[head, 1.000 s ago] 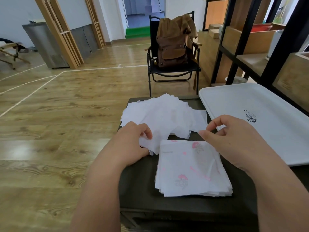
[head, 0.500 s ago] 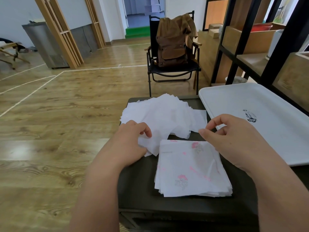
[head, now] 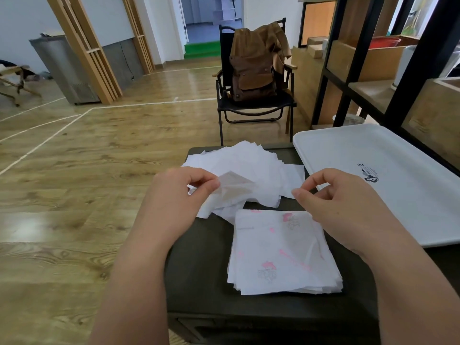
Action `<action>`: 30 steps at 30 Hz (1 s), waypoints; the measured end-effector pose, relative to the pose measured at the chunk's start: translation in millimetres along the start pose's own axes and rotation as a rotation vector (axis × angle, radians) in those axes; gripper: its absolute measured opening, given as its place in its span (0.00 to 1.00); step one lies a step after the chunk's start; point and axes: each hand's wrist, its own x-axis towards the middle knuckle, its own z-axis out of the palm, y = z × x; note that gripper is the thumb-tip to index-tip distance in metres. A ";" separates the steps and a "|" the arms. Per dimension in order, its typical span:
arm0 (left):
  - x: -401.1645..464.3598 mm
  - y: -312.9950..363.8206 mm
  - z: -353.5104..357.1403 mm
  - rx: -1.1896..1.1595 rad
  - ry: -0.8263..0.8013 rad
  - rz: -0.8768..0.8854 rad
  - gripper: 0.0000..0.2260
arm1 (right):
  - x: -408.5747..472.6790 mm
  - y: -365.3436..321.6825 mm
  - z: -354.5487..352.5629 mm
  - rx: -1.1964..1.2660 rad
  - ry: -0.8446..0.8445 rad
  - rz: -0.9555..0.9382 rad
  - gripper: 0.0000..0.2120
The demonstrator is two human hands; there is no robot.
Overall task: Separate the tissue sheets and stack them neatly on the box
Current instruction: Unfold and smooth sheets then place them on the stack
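So the work is somewhere in the middle, as far as I can judge. On the dark box (head: pixel 199 282) there are 2 groups of tissue. At 12 o'clock from the hands lies the loose pile (head: pixel 249 165) of plain white sheets, spread like a fan with corners pointing in many directions; these look already separated, but they are not neat. At 6 o'clock lies the printed stack (head: pixel 281 252) with pink marks, its edges fairly even, and it probably still waits to be separated.

The left hand (head: pixel 174 202) pinches 1 thin sheet (head: pixel 234 186) between thumb and fingers (head: pixel 211 185) and lifts it a little above the loose pile. The right hand (head: pixel 341 205) has thumb and first finger close together at the sheet's other side; whether they really grip it, I cannot tell.

What is left, I think: to lay this sheet down, go through the printed stack, and square the fanned pile. A white tray (head: pixel 373 150) lies at 2 o'clock, just beside the box.
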 end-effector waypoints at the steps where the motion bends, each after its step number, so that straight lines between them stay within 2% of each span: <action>1: -0.2 0.0 -0.7 0.015 -0.014 -0.002 0.11 | -0.2 -0.2 -0.1 -0.001 0.000 -0.002 0.07; 5: 0.0 -2.3 -2.8 0.005 -0.016 -0.005 0.12 | -0.6 -0.5 -0.7 -0.003 0.005 -0.006 0.06; 10: 1.6 -1.9 -1.8 -0.152 0.145 -0.002 0.09 | -0.9 -2.1 1.0 0.011 0.028 -0.040 0.05; 14: 2.5 14.5 -6.5 -0.486 0.197 0.076 0.11 | -2.6 -5.9 3.7 0.108 0.031 -0.126 0.04; 18: -1.3 34.2 -15.3 -0.810 0.171 0.146 0.06 | -5.1 -14.7 13.2 0.319 -0.004 -0.229 0.15; 21: -4.9 44.2 -17.9 -1.048 0.123 0.137 0.09 | -7.0 -19.6 20.0 0.328 -0.073 -0.287 0.23; 23: -5.7 47.9 -17.6 -1.164 0.094 0.086 0.10 | -8.7 -23.2 22.7 0.381 -0.138 -0.311 0.24; 25: -5.0 48.1 -16.0 -1.194 0.098 -0.006 0.09 | -12.1 -27.2 24.4 0.461 -0.222 -0.352 0.21; 27: -3.7 46.1 -13.5 -1.127 0.115 -0.116 0.08 | -15.8 -31.3 24.6 0.594 -0.291 -0.375 0.12; 30: -2.7 42.3 -8.9 -0.935 0.123 -0.247 0.09 | -16.8 -32.0 24.0 0.671 -0.213 -0.365 0.07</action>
